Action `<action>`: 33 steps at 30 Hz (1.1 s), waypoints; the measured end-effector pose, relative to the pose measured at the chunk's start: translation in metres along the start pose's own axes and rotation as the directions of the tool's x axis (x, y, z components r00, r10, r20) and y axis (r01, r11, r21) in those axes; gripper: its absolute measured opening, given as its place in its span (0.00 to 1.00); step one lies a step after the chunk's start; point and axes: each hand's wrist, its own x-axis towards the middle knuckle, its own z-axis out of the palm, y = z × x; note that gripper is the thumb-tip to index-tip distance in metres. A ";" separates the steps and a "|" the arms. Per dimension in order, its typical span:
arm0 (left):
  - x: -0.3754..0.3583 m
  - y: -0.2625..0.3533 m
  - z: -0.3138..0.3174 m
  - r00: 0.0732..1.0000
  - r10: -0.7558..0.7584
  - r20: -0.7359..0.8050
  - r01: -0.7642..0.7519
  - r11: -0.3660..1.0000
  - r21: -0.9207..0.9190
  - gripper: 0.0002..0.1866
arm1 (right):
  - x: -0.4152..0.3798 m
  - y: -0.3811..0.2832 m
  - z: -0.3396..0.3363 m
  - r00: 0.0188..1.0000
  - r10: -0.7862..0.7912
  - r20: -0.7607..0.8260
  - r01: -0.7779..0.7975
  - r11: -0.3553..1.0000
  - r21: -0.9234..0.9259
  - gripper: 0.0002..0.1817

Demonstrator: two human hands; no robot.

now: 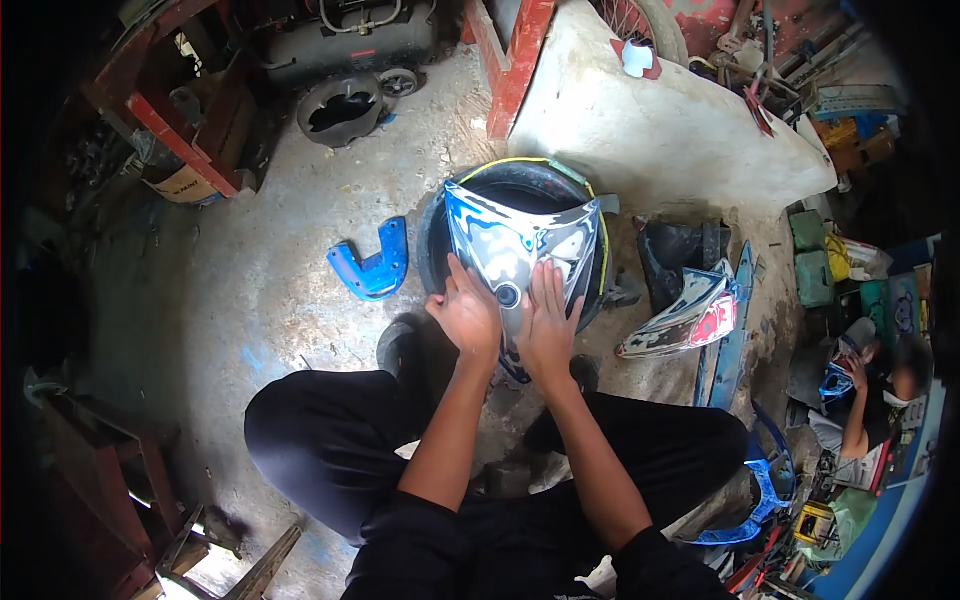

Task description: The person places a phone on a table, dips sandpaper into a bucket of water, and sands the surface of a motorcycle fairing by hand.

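A motorcycle fairing panel [520, 235], patched in blue, white and grey as if sanded, lies over a round black tub [432, 240]. It is broad at the far end and narrows toward me, with a round hole near its middle. My right hand [545, 325] rests flat on its right side, fingers stretched out. At the left edge, my left hand [468, 318] touches the panel with its fingers apart; part of its underside is hidden. A yellow rim or hose [530, 160] runs along the tub's far side. Whether anything thin lies under my palms does not show.
A blue U-shaped plastic part [372, 265] lies left of the tub. To the right are another sanded fairing piece [690, 315] and a white panel [640, 130]. An air compressor [350, 40] stands behind. A person [855, 390] sits at far right holding a blue part.
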 end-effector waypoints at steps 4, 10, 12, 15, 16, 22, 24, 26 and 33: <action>-0.002 -0.001 0.001 1.000 0.016 -0.018 -0.016 1.000 -0.005 0.21 | 0.028 0.009 0.003 0.998 0.055 -0.026 -0.054 0.997 0.053 0.33; 0.000 0.000 0.000 1.000 0.009 -0.022 -0.010 0.999 -0.043 0.21 | 0.109 0.053 -0.002 0.963 0.269 0.003 -0.266 0.951 0.159 0.35; 0.000 0.001 -0.002 1.000 -0.001 -0.026 -0.001 0.999 -0.045 0.21 | 0.118 0.062 -0.009 0.942 0.332 0.056 -0.336 0.930 0.148 0.35; 0.000 0.004 -0.006 0.997 -0.055 0.059 0.059 0.996 -0.065 0.21 | 0.104 0.061 -0.009 0.945 0.325 0.027 -0.326 0.943 0.058 0.34; 0.000 0.003 -0.005 0.996 -0.062 0.069 0.066 0.996 -0.058 0.21 | 0.093 0.062 -0.007 0.952 0.304 0.024 -0.304 0.953 0.015 0.33; -0.001 -0.001 0.003 0.998 0.011 -0.062 -0.013 0.999 -0.038 0.20 | 0.085 0.072 -0.006 0.963 0.269 0.011 -0.269 0.963 0.030 0.31; -0.001 -0.001 0.004 0.996 0.023 -0.081 -0.026 0.999 -0.037 0.20 | 0.105 0.079 -0.006 0.955 0.298 0.002 -0.298 0.954 0.043 0.31; -0.001 0.000 0.002 0.998 0.013 -0.057 -0.014 1.000 -0.017 0.20 | 0.121 0.084 -0.010 0.940 0.334 0.068 -0.338 0.940 0.052 0.31; -0.001 0.001 0.001 0.998 -0.008 -0.068 0.005 0.999 -0.049 0.19 | 0.073 0.070 -0.007 0.977 0.215 0.000 -0.215 0.976 0.032 0.32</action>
